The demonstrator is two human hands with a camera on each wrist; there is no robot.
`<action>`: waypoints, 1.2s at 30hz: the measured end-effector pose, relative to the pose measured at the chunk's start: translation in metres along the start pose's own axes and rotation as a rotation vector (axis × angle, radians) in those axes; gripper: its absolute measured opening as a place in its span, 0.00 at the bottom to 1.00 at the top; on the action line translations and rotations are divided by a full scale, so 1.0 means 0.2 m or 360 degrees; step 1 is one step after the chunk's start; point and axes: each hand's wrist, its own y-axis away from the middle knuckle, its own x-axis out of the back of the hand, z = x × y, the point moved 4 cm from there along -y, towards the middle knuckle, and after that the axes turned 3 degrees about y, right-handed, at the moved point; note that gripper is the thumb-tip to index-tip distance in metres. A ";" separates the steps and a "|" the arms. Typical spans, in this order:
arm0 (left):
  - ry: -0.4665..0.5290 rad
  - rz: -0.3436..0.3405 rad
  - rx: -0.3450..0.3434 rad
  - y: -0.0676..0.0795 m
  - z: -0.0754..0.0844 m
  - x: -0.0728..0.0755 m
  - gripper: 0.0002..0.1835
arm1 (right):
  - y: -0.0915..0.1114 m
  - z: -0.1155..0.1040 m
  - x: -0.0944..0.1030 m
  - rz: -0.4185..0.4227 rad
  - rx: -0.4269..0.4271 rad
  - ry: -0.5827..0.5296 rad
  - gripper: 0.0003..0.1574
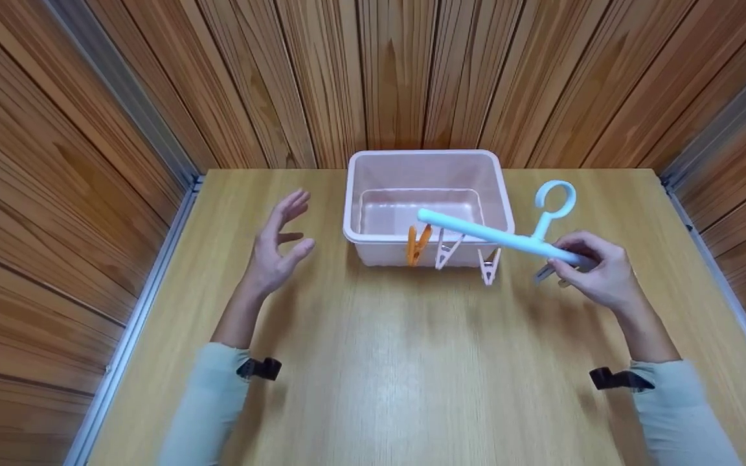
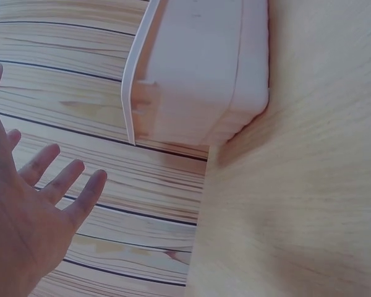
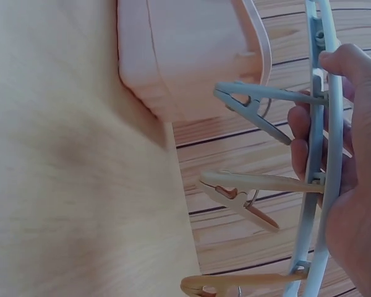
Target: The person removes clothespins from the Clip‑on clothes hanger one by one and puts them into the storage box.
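My right hand point(image 1: 599, 268) grips a light blue clip hanger point(image 1: 476, 230) near the right end of its bar, with the hook point(image 1: 572, 200) pointing up. From the bar hang an orange clip point(image 1: 417, 246) at the left end and two pale pink clips point(image 1: 488, 266). In the right wrist view, a grey-blue clip point(image 3: 253, 102) and a beige clip point(image 3: 235, 185) hang close to my fingers. The bar's left part crosses in front of a pale pink bin point(image 1: 425, 156). My left hand point(image 1: 272, 249) is held in the air left of the bin, fingers spread, holding nothing.
The bin stands at the back of a wooden table point(image 1: 399, 362), close to the plank wall point(image 1: 392, 71). Plank walls with metal edge strips point(image 1: 130, 330) close in the left and right sides. A black wrist camera point(image 1: 259, 369) sits on each sleeve.
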 end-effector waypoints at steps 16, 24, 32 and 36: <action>0.0074 -0.0059 -0.0106 -0.01 0.06 -0.08 0.44 | -0.06 -0.09 -0.07 0.0063 0.0168 -0.0027 0.23; 0.0096 -0.0100 -0.0126 -0.05 0.09 -0.15 0.44 | -0.09 -0.13 -0.12 0.0065 0.0199 -0.0021 0.23; 0.0117 -0.0144 -0.0120 -0.07 0.11 -0.22 0.44 | -0.13 -0.16 -0.16 0.0068 0.0246 -0.0038 0.23; 0.0135 -0.0188 -0.0116 -0.08 0.13 -0.26 0.43 | -0.14 -0.18 -0.20 0.0077 0.0265 -0.0064 0.16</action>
